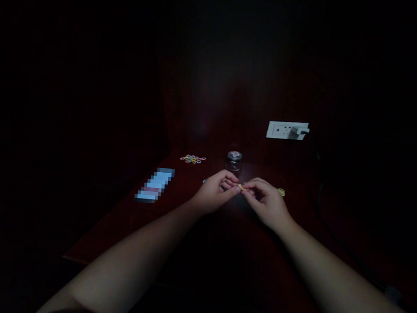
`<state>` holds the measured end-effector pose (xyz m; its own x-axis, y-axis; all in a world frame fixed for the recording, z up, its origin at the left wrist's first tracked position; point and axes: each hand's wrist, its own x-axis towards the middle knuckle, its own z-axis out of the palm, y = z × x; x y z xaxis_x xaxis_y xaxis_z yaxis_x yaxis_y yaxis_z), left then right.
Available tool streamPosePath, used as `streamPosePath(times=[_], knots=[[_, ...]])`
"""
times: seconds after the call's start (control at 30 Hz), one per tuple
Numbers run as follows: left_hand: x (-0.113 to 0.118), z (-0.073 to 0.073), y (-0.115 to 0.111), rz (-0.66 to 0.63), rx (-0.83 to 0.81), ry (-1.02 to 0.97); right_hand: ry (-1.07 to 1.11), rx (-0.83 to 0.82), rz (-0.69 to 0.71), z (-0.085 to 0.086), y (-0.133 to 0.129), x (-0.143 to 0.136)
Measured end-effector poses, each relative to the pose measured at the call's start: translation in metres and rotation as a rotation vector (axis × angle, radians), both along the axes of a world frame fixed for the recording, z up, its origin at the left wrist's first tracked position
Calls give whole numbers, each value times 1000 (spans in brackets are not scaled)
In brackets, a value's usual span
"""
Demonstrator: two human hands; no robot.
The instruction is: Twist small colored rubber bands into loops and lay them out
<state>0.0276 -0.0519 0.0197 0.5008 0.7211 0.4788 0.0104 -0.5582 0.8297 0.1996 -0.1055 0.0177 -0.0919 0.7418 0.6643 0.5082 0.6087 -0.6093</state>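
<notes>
A small yellow band (242, 187) is pinched between my two hands, above the dark red table. My left hand (215, 191) grips its left end with thumb and fingertips. On the other end, the thumb and forefinger of my right hand (268, 203) are closed. Just beyond my hands stands a clear jar (234, 161) with a lid. More yellow bands (282, 192) lie right beside my right hand. A pile of colourful rings (192, 159) rests at the back left of the table.
A lit, pixelated rectangle (155, 185) lies on the left of the table (114, 231). On the back wall is a white socket (287, 130) with a plug, whose dark cable runs down the right side.
</notes>
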Motion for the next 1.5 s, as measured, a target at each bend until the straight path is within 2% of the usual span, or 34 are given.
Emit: streamPosePath(times=[0.13, 0.37, 1.07, 1.5], knots=[[-5, 5, -2, 65, 157, 79, -17, -18, -6, 0, 0, 1], [-7, 12, -6, 66, 315, 157, -35, -37, -6, -1, 1, 2], [-7, 11, -5, 110, 342, 217, -86, -41, 18, 3, -3, 4], [-10, 10, -8, 52, 400, 264, -134, -24, -33, 3, -3, 7]])
